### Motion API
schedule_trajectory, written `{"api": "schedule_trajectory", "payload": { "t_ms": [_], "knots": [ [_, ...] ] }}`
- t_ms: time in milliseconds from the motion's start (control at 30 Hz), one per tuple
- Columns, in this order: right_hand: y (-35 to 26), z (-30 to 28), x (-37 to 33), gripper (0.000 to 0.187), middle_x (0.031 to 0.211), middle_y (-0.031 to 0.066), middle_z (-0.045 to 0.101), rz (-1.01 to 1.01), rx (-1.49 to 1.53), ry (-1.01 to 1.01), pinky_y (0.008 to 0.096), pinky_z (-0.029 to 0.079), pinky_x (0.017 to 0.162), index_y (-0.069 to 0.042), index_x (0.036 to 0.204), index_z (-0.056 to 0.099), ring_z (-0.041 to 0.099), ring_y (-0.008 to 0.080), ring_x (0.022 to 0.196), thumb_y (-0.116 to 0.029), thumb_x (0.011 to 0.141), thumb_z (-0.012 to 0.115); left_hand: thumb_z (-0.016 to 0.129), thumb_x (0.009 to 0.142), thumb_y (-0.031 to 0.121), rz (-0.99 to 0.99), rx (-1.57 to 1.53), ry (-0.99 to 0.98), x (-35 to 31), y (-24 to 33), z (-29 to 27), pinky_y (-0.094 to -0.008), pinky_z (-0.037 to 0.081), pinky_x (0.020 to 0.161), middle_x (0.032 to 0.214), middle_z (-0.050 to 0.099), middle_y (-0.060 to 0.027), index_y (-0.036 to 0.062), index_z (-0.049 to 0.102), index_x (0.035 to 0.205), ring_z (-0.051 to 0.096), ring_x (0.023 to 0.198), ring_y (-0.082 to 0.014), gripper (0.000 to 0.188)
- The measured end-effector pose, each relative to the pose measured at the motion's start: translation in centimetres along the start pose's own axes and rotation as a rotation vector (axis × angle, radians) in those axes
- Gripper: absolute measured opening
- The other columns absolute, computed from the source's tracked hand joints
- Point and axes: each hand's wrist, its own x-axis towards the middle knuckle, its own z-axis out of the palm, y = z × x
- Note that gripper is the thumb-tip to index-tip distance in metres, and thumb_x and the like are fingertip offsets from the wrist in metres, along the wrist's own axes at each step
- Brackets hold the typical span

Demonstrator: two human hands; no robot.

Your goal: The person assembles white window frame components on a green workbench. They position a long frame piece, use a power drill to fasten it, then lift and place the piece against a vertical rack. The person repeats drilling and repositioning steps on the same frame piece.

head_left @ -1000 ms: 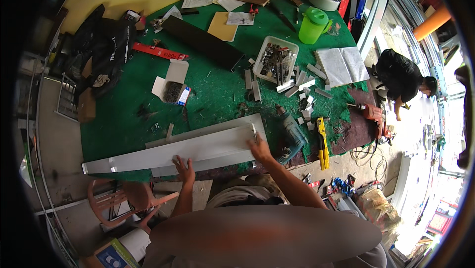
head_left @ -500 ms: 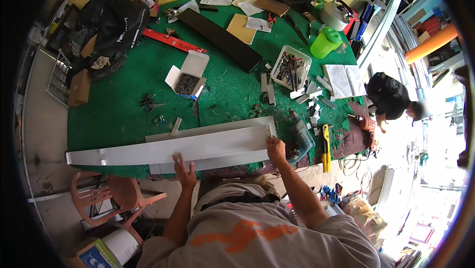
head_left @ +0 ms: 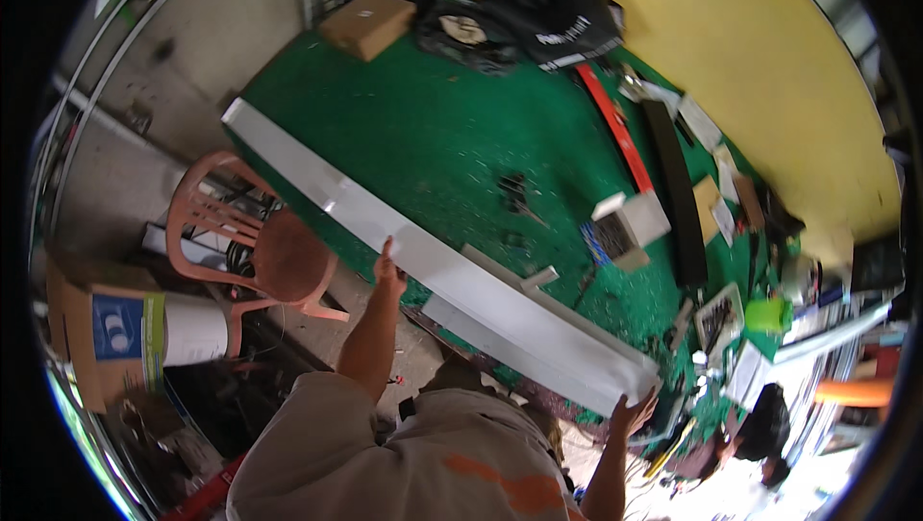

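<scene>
- A long white panel (head_left: 461,276) is lying slantwise along the near edge of the table, and is partly covering a wider grey sheet (head_left: 481,329).
- The left hand (head_left: 388,273) is touching the panel's near edge, one finger stretching onto it; whether the others are pinching, I cannot tell.
- The right hand (head_left: 633,415) is touching the near corner of the right end, its fingers a little spread; the thumb's grip I cannot tell.
- A short strip (head_left: 540,278) is lying just beyond the far edge – the nearest obstacle.
- Farther on the green table (head_left: 413,127), an open carton (head_left: 646,218) is standing, and beyond it a dark channel (head_left: 676,194) and a red bar (head_left: 618,127) are lying.
- Toward the right, a green pitcher (head_left: 767,315) is standing near a white tray.
- At the left, a brown chair (head_left: 293,257) is occupying the floor close to the table – below the panel's left part.
- At the far right, another person (head_left: 764,422) is bending.
</scene>
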Motion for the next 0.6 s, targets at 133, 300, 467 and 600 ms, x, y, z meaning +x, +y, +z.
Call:
{"api": "schedule_trajectory", "payload": {
  "t_ms": [133,300,467,600],
  "knots": [
    [-6.9,0.5,-3.3,0.112,0.166,0.0250,0.018,-0.149,-0.123,-0.360,0.0618,0.028,0.118,-0.022,0.162,0.024,0.017,0.0465,0.153,-0.022,0.067,0.084,0.084,0.082,0.040,-0.101,0.074,0.039,0.9,2.0,0.9,-0.0317,0.052,0.063,0.106,0.070,-0.0040,0.0109,0.065,0.117,0.068,0.088,-0.0185,0.049],
    [-8.6,0.7,-3.4,0.121,0.167,0.0288,0.007,-0.107,-0.025,-0.379,0.0598,0.019,0.124,-0.020,0.163,0.015,0.006,0.0520,0.153,-0.021,0.064,0.085,0.086,0.080,0.020,0.151,-0.067,-0.006,-3.6,2.7,3.3,-0.0343,0.055,0.080,0.115,0.067,-0.0057,0.0070,0.059,0.125,0.067,0.097,-0.0230,0.054],
    [-6.9,-0.6,-1.6,0.122,0.166,0.0286,0.011,-0.088,0.028,-0.350,0.0601,0.018,0.124,-0.019,0.162,0.018,0.009,0.0525,0.152,-0.020,0.061,0.086,0.081,0.084,0.008,0.418,0.023,-0.148,-11.3,5.5,9.1,-0.0362,0.052,0.094,0.116,0.066,-0.0079,0.0023,0.055,0.129,0.063,0.106,-0.0209,0.053],
    [-7.1,-0.6,-1.1,0.114,0.153,0.0251,0.034,-0.226,0.059,-0.148,0.0589,0.021,0.122,-0.010,0.155,0.024,0.025,0.0486,0.146,-0.013,0.060,0.088,0.077,0.085,0.002,0.703,0.043,-0.201,-18.5,8.9,16.2,-0.0363,0.048,0.097,0.114,0.063,-0.0113,-0.0028,0.051,0.127,0.059,0.109,-0.0204,0.050]
  ]
}}
